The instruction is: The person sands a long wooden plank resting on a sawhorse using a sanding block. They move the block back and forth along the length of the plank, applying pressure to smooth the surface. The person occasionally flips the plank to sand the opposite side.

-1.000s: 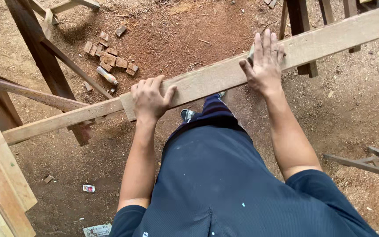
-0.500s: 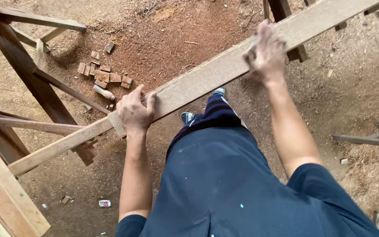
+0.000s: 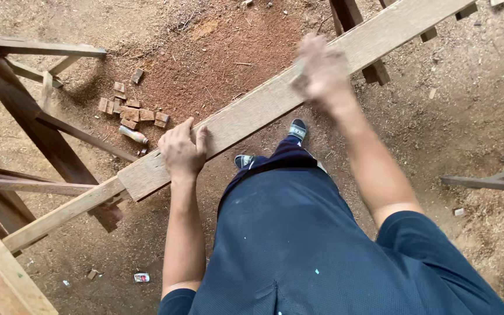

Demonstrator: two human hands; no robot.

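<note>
A cluster of small reddish-brown wooden offcut blocks [image 3: 128,108] lies on the reddish sawdust-strewn dirt floor [image 3: 217,52]. Just beside the blocks lies a small pale cylindrical bottle [image 3: 132,135]. Dark brown wooden trestle beams [image 3: 42,131] stand at the left. A small flattened white and red wrapper [image 3: 142,277] lies near the bottom edge.

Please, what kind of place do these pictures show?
Probably an outdoor carpentry or building site. The ground is bare reddish dirt strewn with sawdust, a long wooden plank lies under the left hand and the blurred right hand, and small wood offcuts lie beside rough timber frames.
</note>
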